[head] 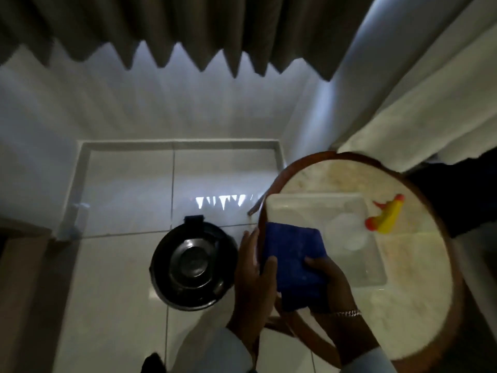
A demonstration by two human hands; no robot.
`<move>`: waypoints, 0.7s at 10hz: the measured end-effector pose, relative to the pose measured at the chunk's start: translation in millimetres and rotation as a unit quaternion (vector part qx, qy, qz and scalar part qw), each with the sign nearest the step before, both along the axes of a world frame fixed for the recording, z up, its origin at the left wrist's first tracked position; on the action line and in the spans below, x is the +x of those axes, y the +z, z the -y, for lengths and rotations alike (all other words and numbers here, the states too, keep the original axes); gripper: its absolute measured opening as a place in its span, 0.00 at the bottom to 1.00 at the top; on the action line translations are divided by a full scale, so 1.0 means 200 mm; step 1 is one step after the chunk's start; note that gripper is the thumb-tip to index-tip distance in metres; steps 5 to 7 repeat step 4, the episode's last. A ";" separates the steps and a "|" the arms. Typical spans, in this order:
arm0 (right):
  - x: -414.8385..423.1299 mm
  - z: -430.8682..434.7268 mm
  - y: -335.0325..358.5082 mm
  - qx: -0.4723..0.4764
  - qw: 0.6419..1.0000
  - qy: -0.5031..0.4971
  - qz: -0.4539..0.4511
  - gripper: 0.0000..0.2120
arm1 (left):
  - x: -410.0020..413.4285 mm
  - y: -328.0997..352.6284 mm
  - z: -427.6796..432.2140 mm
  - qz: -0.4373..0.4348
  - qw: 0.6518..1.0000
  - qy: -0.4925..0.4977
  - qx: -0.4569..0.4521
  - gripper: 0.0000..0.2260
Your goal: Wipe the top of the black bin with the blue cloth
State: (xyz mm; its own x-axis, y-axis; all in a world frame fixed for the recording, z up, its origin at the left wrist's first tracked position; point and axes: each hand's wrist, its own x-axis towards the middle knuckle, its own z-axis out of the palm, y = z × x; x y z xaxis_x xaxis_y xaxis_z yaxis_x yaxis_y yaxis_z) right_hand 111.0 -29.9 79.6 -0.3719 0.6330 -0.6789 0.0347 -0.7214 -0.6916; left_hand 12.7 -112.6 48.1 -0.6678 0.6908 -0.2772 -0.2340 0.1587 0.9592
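A folded blue cloth (293, 262) is held between both my hands over the left edge of a round table. My left hand (252, 281) grips its left side with the thumb on top. My right hand (328, 289), with a bracelet at the wrist, grips its lower right corner. The round black bin (193, 265) stands on the white floor tiles to the left of my hands, its shiny lid shut and a hinge tab at the far side. The cloth is apart from the bin.
A round marble-topped table (411, 313) with a wooden rim carries a white tray (317, 208) and a yellow spray bottle with an orange nozzle (387, 219). Grey curtains (161, 44) hang behind. White bedding (430, 109) lies at the right.
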 end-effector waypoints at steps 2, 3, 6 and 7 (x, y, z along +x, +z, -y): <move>0.14 -0.33 -0.21 0.044 0.977 0.022 0.205 0.05 | 0.13 -0.01 -0.36 -0.002 0.991 -0.042 -0.127 0.26; 0.14 -0.39 -0.37 0.050 0.957 0.104 0.266 0.23 | 0.11 -0.07 -0.38 -0.027 0.977 -0.091 -0.190 0.26; 0.17 -0.36 -0.47 0.080 0.931 0.204 0.290 0.28 | 0.05 -0.08 -0.32 -0.040 0.967 -0.143 -0.207 0.17; 0.17 -0.36 -0.47 0.080 0.931 0.204 0.290 0.28 | 0.05 -0.08 -0.32 -0.040 0.967 -0.143 -0.207 0.17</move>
